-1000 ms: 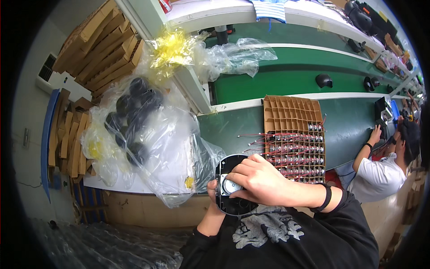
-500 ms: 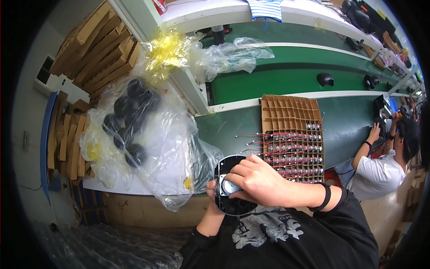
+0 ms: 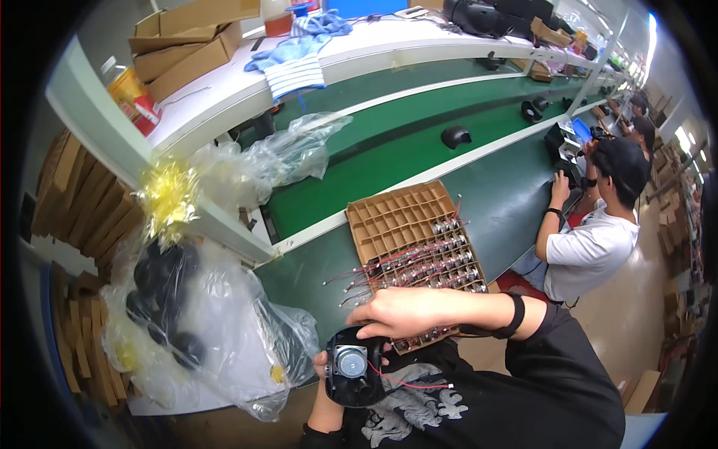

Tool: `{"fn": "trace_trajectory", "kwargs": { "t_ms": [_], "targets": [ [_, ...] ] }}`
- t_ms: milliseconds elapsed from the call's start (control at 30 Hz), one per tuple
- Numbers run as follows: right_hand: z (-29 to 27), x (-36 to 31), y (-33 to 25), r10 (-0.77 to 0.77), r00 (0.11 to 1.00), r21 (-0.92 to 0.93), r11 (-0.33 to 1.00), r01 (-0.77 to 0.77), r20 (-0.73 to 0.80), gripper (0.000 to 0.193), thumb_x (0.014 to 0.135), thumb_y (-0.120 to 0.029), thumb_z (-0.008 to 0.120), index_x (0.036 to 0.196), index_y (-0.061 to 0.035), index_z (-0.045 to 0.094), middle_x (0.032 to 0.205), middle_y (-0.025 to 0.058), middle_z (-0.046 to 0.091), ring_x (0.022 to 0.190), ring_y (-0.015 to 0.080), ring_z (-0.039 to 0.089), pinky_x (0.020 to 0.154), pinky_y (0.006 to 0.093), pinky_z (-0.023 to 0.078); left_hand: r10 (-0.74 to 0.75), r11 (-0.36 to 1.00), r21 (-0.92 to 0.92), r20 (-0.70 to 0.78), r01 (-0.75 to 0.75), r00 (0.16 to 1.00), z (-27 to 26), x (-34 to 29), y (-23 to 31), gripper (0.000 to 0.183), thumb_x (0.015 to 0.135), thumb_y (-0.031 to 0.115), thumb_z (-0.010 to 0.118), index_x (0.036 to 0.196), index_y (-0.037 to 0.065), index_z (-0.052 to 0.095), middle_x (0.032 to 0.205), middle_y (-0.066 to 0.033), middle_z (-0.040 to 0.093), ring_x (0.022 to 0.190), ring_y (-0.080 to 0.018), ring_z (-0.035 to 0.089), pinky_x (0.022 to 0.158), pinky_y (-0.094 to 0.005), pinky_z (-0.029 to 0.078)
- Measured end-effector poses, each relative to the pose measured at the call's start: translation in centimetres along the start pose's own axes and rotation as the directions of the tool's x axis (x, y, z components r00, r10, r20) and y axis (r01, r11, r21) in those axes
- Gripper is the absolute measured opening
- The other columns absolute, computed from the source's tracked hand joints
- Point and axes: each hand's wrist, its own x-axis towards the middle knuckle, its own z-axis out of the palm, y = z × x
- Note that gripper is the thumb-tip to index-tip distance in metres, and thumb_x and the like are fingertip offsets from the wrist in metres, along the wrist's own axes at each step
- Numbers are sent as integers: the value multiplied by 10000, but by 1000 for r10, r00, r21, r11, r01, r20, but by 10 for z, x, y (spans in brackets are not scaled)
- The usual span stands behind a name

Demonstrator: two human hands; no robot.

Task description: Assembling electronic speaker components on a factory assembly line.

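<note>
My left hand (image 3: 321,366) grips a black rounded plastic housing (image 3: 338,391) in front of my chest, its fingertips showing at both sides. Set inside the housing is a square-framed speaker (image 3: 351,362) with a silver round back. A thin red and black wire with a white plug trails from it across my shirt. Just over the housing's upper rim is my right hand (image 3: 396,310), thumb and fingers apart, with nothing visible in it. Beyond it lies a divided cardboard tray (image 3: 389,218), its nearer cells filled with several wired speakers.
At left, black round parts (image 3: 166,273) lie under clear plastic bags (image 3: 224,322) on a white surface. A green conveyor belt (image 3: 396,153) runs behind the bench, carrying black shells. A co-worker in a white shirt (image 3: 591,251) sits at right. Cardboard (image 3: 86,198) is stacked far left.
My right hand has come off the speaker and moved to the housing's upper rim. The speaker's wire now hangs out in the open. The view has swung rightward.
</note>
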Motion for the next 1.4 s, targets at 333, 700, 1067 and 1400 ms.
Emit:
{"fn": "trace_trajectory", "kwargs": {
  "t_ms": [333, 700, 1067, 1400],
  "targets": [
    [22, -81, 135, 572, 686, 305, 820, -485, -450, 273, 891, -213, 543, 949, 44, 615, 782, 154, 635, 720, 193, 606, 650, 353, 466, 343, 923, 354, -578, -151, 740, -81, -44, 41, 473, 958, 384, 445, 1253, 16, 464, 1187, -152, 563, 1033, -263, 572, 897, -376, 457],
    [2, -323, 529, 884, -87, 863, 467, 194, -459, 341, 925, -268, 547, 1096, 27, 547, 907, 97, 614, 722, 141, 609, 631, 249, 506, 869, 453, 889, -426, 62, -253, -210, -252, 162, 540, 856, 127, 566, 1345, 16, 365, 1249, -146, 502, 1122, -268, 510, 953, -371, 416],
    [27, -369, 587, 972, -87, 881, 234, 412, -217, 443, 897, -347, 586, 1190, -22, 518, 1067, 81, 593, 845, 125, 598, 647, 215, 499, 929, -59, 162, 369, 985, -5, -212, -265, 284, 721, 765, 199, 581, 1387, -23, 292, 1375, -247, 375, 1289, -404, 320, 1098, -467, 201],
    [101, -348, 459, 860, -260, 883, 466, 46, -440, 465, 902, -441, 550, 1234, -117, 533, 1098, 38, 582, 872, 125, 582, 744, 191, 420, 980, 76, 218, 166, 973, -113, -130, -229, 272, 549, 829, 358, 595, 1166, -60, 483, 1072, -253, 596, 1017, -422, 545, 957, -446, 356]
  ]
}}
